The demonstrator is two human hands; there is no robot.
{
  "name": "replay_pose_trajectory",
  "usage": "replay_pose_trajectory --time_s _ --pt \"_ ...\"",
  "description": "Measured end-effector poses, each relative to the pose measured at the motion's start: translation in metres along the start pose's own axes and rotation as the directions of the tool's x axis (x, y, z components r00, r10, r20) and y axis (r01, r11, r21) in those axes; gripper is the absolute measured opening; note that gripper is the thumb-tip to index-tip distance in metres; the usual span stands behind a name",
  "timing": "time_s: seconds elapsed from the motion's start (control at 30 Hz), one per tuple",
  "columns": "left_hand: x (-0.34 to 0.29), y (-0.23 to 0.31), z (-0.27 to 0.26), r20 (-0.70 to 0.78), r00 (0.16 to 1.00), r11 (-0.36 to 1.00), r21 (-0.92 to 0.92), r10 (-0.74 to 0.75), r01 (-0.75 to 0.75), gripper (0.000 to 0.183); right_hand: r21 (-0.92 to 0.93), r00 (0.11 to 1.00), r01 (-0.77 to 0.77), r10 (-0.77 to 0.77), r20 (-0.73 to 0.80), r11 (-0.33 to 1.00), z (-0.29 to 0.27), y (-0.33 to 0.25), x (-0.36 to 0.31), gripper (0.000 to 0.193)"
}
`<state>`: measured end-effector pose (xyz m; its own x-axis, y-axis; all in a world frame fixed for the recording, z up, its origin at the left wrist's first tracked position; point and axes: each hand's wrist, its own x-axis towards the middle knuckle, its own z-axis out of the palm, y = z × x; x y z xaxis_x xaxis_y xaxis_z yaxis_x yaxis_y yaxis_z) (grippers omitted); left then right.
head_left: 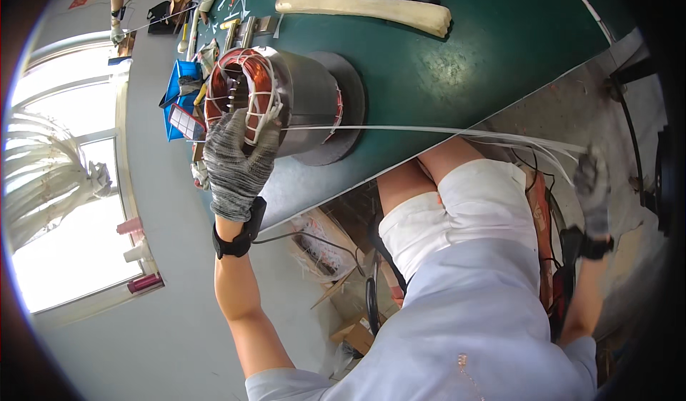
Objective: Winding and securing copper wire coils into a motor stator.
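A motor stator, a grey metal cylinder, lies on its side at the left of the green table. Its open end shows copper windings bound with white lacing. My left hand, in a grey knitted glove, grips the lower rim of those windings, thumb and fingers around them. From there a white cord runs taut across the table to the far right. There my right hand, gloved and smeared by motion, is closed on the cord, with loose strands trailing beside it.
A pale, thick wooden stick lies at the back of the table. Beyond the stator are a blue tray and scattered tools. Another person's gloved hand shows at upper left. Cardboard boxes sit on the floor.
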<state>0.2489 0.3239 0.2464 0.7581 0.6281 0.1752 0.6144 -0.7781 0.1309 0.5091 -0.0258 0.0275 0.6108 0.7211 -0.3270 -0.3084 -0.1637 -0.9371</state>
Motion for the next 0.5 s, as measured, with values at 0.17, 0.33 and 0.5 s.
replay_pose_trajectory --time_s 0.17,0.33,0.5 --pt "0.007 -0.008 0.000 0.001 0.996 0.996 -0.025 0.090 -0.090 0.026 -0.869 0.965 0.125 -0.262 -0.006 0.478 -0.040 -0.011 0.000 0.032" --pt "-0.004 -0.022 -0.002 -0.112 0.968 0.960 0.193 0.226 -0.202 0.038 -0.547 0.713 0.694 -0.550 0.435 0.468 0.150 -0.133 0.033 0.036" --pt "0.006 -0.023 0.012 -0.124 0.912 0.898 0.270 0.391 -0.348 0.043 -0.153 0.441 0.898 -0.849 0.292 0.413 0.264 -0.135 0.069 0.013"
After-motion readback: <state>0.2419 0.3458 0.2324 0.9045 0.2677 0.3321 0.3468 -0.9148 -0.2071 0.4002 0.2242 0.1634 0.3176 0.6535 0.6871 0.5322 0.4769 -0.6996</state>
